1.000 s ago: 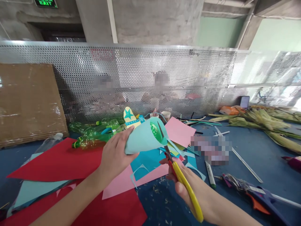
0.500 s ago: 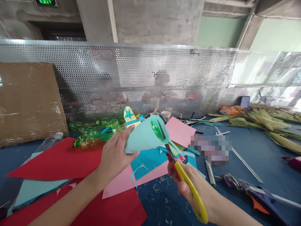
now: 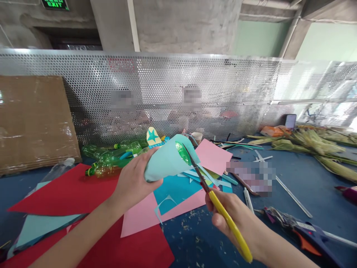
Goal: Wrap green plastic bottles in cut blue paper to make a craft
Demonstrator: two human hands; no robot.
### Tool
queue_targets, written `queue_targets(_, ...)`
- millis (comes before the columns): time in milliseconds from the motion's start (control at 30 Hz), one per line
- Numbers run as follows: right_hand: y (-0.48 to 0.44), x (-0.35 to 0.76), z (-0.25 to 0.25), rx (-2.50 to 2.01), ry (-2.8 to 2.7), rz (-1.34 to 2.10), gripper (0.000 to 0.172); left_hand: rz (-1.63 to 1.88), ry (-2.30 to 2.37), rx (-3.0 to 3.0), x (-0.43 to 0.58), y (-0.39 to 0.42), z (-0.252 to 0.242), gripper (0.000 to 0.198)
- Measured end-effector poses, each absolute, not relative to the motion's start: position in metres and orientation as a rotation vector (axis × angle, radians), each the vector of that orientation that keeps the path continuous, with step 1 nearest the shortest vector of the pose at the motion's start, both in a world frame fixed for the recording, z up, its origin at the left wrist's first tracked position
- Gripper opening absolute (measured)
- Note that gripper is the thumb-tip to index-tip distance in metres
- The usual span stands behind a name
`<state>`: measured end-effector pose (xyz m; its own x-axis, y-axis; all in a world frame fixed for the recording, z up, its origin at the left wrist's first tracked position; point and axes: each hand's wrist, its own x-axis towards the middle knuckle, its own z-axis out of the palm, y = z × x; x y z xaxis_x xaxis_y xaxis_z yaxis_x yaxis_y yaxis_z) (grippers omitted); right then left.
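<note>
Aloft, left hand (image 3: 134, 183) cups cone (image 3: 166, 160) — scissors (image 3: 220, 209) tilted

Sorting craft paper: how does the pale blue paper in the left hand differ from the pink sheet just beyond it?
The pale blue paper is rolled into a cone; the pink sheet lies flat. The left hand holds the blue paper aloft, scissors at its rim; the pink sheet rests untouched. Both are plain coloured paper.

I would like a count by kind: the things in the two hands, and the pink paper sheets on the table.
Paper cone, in left hand: 1
Scissors, in right hand: 1
Pink paper sheets: 2
Total: 4
</note>
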<state>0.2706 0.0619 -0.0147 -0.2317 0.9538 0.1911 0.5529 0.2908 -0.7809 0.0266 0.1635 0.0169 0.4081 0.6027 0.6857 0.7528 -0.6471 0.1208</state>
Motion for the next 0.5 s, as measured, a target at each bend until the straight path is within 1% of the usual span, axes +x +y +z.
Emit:
queue_targets(400,0.065,0.276,-0.013,-1.417,-1.900,0.815,0.079,-0.986,-1.330,-2.653,0.020,0.164,0.031,0.065)
queue_targets(500,0.066,0.278,-0.014,-1.425,-1.930,0.781,0.079,-0.983,-1.358,-2.721,0.020,0.164,0.036,0.064)
